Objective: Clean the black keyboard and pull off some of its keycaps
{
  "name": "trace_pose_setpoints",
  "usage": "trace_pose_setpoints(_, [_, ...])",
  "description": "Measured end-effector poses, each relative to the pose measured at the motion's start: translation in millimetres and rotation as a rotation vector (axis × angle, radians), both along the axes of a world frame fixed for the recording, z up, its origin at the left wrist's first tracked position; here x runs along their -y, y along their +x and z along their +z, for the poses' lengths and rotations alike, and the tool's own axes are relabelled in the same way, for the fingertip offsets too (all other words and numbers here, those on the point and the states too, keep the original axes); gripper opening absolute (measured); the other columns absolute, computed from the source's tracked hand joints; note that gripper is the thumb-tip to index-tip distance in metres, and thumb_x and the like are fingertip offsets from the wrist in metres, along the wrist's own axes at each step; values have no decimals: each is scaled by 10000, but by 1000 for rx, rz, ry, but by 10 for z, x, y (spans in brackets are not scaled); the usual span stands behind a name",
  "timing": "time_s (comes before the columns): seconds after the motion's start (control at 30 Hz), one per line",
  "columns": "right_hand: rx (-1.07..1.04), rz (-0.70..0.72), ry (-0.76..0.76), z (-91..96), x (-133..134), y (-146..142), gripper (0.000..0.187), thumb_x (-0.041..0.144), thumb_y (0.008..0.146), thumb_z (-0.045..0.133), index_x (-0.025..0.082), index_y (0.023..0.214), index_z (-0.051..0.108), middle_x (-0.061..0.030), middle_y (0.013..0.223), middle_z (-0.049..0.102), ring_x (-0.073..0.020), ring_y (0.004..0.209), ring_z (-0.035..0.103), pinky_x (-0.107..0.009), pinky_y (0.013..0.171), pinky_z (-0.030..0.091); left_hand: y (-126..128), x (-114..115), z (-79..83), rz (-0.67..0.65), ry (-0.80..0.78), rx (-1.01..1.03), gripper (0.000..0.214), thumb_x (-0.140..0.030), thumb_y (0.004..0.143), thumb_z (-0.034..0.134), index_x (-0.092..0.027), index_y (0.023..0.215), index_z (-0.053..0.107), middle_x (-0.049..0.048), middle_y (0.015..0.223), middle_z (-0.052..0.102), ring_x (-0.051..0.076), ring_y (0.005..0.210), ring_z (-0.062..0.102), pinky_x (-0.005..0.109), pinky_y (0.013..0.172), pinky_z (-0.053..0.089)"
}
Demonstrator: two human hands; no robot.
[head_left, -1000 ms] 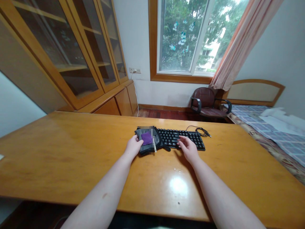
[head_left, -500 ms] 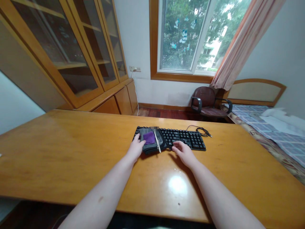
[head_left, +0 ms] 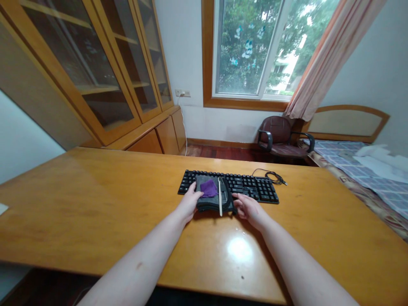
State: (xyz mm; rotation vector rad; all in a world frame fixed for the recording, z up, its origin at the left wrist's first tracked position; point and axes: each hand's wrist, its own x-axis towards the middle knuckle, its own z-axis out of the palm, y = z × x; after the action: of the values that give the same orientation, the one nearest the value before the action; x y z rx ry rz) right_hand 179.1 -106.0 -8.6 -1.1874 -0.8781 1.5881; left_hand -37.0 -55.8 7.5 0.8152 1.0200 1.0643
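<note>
A flat dark grey pouch (head_left: 201, 204), soft and folded-looking with black edging, is between my hands, over the front of the black keyboard (head_left: 188, 180). On top of it lie a small folded purple cloth (head_left: 208, 188) and a slim white stick-like tool (head_left: 220, 199), its kind unclear. Next to the stick is a clear, thin-rimmed item too small to name. My left hand (head_left: 190, 202) grips the pouch's left side, thumb on top by the purple cloth. At the right edge, my right hand (head_left: 250, 209) has its fingers curled against the pouch; the fingertips are partly hidden.
The keyboard's coiled cable (head_left: 276, 177) lies behind its right end on the wooden desk (head_left: 111, 204). Beyond the desk stand a brown armchair (head_left: 276, 131) and a bed (head_left: 347, 159). A glass-door cabinet (head_left: 105, 85) rises at the left. A white item (head_left: 3, 208) sits at the far left.
The pouch with the things on it has moved right and nearer to me, uncovering the keyboard's left end. My left hand moved with it; my right hand has come against its right edge.
</note>
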Motion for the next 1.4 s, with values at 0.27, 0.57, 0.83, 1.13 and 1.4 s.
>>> trace_pose_setpoints(0.27, [221, 111, 39, -2, 53, -51, 405, 561, 712, 571, 168, 640, 501, 75, 430, 404, -47, 323, 283, -191, 342, 174, 27, 63, -28, -128, -23, -45, 390, -86, 619, 548, -138, 1006, 562, 45, 836, 693, 168, 723, 644, 255, 643, 499])
trace_pose_setpoints(0.57, [313, -111, 100, 50, 71, -135, 334, 493, 628, 659, 178, 592, 556, 28, 509, 496, -112, 492, 470, -232, 474, 353, 54, 121, -19, -188, -247, 131, 337, -114, 639, 576, -126, 975, 562, 72, 752, 690, 193, 657, 662, 353, 692, 530])
trace_pose_setpoints(0.83, [196, -85, 104, 78, 107, -159, 344, 412, 606, 709, 178, 511, 475, 25, 531, 506, -98, 493, 455, -221, 479, 358, 16, 123, -15, -250, -312, 168, 451, -138, 648, 589, -170, 1090, 507, 63, 772, 681, 214, 668, 664, 371, 666, 531])
trace_pose_setpoints(1.13, [-287, -40, -53, 168, 129, -250, 268, 295, 673, 670, 174, 904, 604, -60, 809, 689, -205, 729, 657, -337, 698, 511, 58, 163, -6, -267, -199, 123, 468, -98, 582, 593, -155, 1045, 552, 64, 833, 680, 187, 686, 645, 314, 672, 510])
trace_pose_setpoints(1.4, [-180, -57, 30, 125, 166, -304, 371, 255, 645, 707, 161, 992, 612, -77, 914, 701, -229, 843, 659, -370, 821, 495, 134, 211, -88, -278, -26, -42, 415, -104, 611, 667, -132, 1016, 579, 93, 980, 679, 208, 883, 628, 319, 830, 460])
